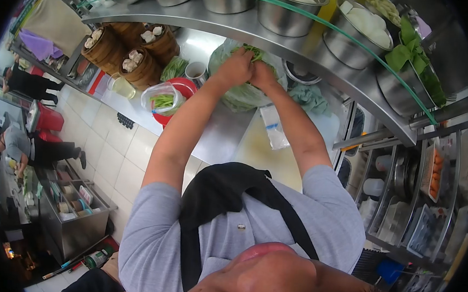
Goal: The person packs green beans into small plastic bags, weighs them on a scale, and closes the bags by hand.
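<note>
My left hand (236,68) and my right hand (263,75) meet at the mouth of a large clear plastic bag (241,99) on the steel counter. Chopped-looking green vegetables (256,54) show in the bag, and the fingers of both hands are closed around some of them. Part of the right hand's fingers is hidden in the greens. Left of the bag stand a white cup (196,73) and a red bowl (185,88) with a smaller bag of cut green stalks (163,101). A flat white packet (274,128) lies near my right forearm.
Bamboo steamers (142,68) holding dumplings stand at the left. A steel shelf (226,27) with metal pots runs above the counter. A green cloth (309,98) lies at the right. Two other people, one in a grey shirt (17,147), are across the tiled floor.
</note>
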